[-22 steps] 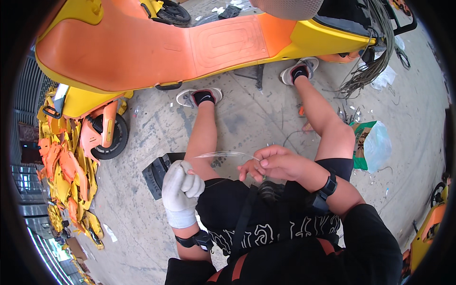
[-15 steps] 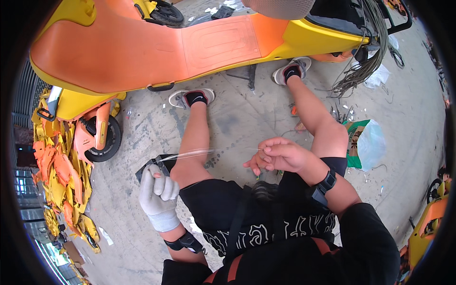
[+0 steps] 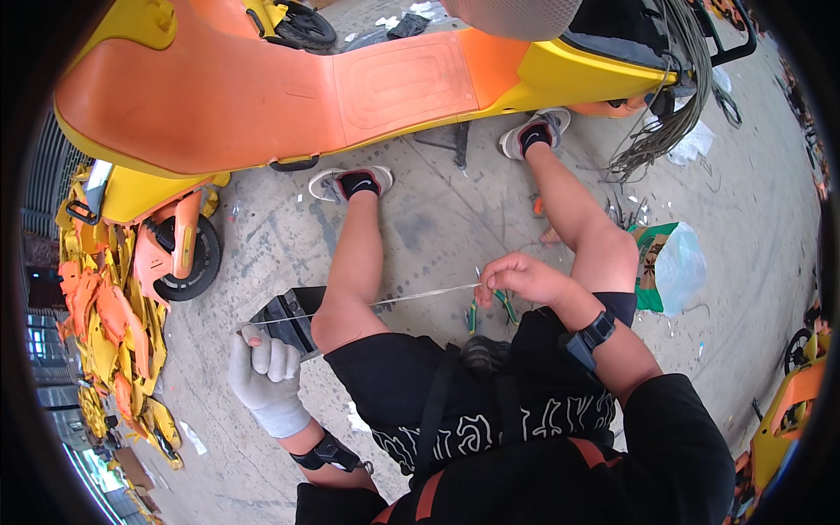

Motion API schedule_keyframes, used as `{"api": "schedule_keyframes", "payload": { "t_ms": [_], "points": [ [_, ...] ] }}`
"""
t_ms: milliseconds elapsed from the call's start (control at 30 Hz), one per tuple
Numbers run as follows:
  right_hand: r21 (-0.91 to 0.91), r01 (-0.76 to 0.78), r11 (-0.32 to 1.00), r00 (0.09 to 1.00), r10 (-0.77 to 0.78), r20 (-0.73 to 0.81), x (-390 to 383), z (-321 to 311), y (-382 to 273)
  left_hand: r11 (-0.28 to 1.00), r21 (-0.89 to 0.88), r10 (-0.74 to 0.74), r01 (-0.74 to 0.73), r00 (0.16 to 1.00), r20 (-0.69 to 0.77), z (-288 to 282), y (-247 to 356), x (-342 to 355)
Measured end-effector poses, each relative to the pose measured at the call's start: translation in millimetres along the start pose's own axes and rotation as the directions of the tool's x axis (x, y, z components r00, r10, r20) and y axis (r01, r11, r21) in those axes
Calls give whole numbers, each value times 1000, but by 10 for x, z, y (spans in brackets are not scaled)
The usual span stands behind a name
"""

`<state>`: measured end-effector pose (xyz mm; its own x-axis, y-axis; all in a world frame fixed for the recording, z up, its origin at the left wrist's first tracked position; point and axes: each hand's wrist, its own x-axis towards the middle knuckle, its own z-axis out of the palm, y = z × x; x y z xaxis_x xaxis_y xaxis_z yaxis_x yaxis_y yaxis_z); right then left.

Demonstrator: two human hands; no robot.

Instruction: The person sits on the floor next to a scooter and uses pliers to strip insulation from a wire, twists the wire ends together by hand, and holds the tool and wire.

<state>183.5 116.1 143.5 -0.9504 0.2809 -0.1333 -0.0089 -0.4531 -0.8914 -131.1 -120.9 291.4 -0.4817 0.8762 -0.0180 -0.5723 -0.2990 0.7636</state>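
My left hand (image 3: 263,372), in a whitish glove with a bare fingertip showing, pinches a thin, pale strand (image 3: 424,292) at the lower left. The strand stretches across my left knee to my right hand (image 3: 518,280), which is bare and closed on it near the centre right. Below my right hand, green-handled pliers (image 3: 506,304) show against the floor, between my legs. A black angular plastic part (image 3: 287,336) lies behind the strand, beside my left knee and just above my gloved hand.
An orange and yellow scooter (image 3: 402,92) spans the top, with grey cables (image 3: 665,131) hanging at its right end. Yellow and orange panels (image 3: 118,324) are piled at left. A green-and-white bag (image 3: 678,271) is beside my right knee; another scooter (image 3: 787,411) is at lower right.
My gloved left hand has moved left and slightly down, so the strand is longer and straighter between my hands. My right hand has shifted slightly. The pliers now show more clearly beneath it.
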Motion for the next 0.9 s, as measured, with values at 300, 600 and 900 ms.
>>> {"api": "schedule_keyframes", "payload": {
  "t_ms": [300,600,900],
  "points": [
    [-307,-69,949,997,59,-42,3,-129,199,997,-1,79,-79,996,32,-298,149,-146],
    [-822,17,569,997,-77,-32,103,-16,251,860,453,-63,236,929,-364,-489,374,-864],
    [-935,127,330,990,-105,97,141,-255,269,774,-464,-198,431,861,469,90,-504,-1701]
  ]
}}
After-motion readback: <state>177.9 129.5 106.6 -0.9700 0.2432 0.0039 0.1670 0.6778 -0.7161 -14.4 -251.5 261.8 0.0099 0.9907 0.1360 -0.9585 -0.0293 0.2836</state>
